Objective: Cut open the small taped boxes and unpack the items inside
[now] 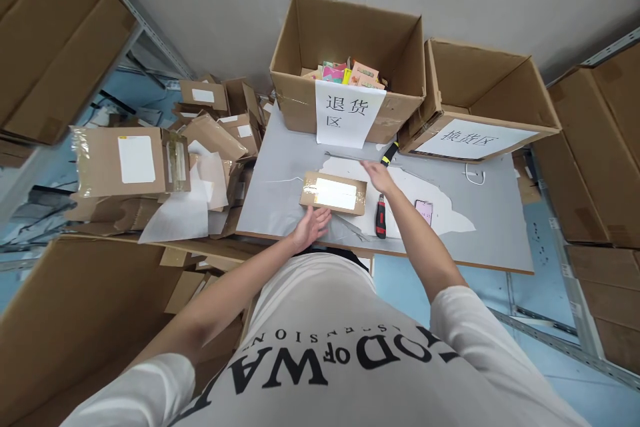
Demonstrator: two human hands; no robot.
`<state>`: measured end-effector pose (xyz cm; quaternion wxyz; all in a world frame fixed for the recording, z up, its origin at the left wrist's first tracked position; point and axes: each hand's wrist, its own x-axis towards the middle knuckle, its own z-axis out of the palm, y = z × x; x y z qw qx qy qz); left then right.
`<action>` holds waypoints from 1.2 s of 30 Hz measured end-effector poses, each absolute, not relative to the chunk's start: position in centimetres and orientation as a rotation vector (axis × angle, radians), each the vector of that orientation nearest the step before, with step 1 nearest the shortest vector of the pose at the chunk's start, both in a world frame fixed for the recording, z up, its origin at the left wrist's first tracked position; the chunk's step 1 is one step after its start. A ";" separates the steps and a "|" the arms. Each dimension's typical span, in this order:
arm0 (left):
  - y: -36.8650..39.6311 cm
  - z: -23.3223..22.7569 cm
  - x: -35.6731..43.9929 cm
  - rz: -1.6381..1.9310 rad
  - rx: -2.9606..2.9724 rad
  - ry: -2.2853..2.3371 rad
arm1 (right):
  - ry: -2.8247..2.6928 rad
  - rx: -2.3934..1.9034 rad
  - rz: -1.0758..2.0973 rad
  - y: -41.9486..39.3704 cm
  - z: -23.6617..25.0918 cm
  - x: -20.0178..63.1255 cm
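A small taped cardboard box (359, 199) with a white label lies on the grey table (280, 140). My left hand (311, 229) is at its near edge, fingers stretched out and palm turned up; whether the fingertips touch the cardboard I cannot tell. Just past the box's right end is my right hand (379, 177), flat with fingers extended, holding nothing. Below it lies a red and black utility knife (381, 219). A yellow and black utility knife (389, 154) rests beyond that hand. A phone (424, 211) with a lit screen lies right of my right forearm.
Two large open cartons with handwritten signs stand at the back; the left carton (295, 103) holds colourful small packs, beside the right carton (545, 121). A torn white sheet (450, 221) covers part of the table. Discarded boxes (213, 137) pile up at left, near a big carton (55, 307).
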<state>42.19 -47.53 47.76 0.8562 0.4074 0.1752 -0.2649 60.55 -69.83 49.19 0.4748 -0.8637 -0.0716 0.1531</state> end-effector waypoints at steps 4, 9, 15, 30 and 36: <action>-44.4 49.3 44.3 -0.359 1.176 0.115 | 0.213 -2.303 0.201 -77.1 46.2 55.5; -44.7 49.6 49.8 -0.239 1.525 -0.035 | 0.465 -2.455 0.432 -78.6 41.2 48.9; -46.5 46.2 52.4 -0.177 1.963 -0.369 | 0.507 -2.594 0.531 -75.6 38.9 47.7; -46.6 45.8 52.5 -0.366 3.000 -0.628 | 0.303 -1.720 0.374 -77.1 40.9 46.1; -46.7 45.7 52.4 -0.346 3.014 -0.610 | 0.196 -1.621 0.414 -76.7 42.1 45.3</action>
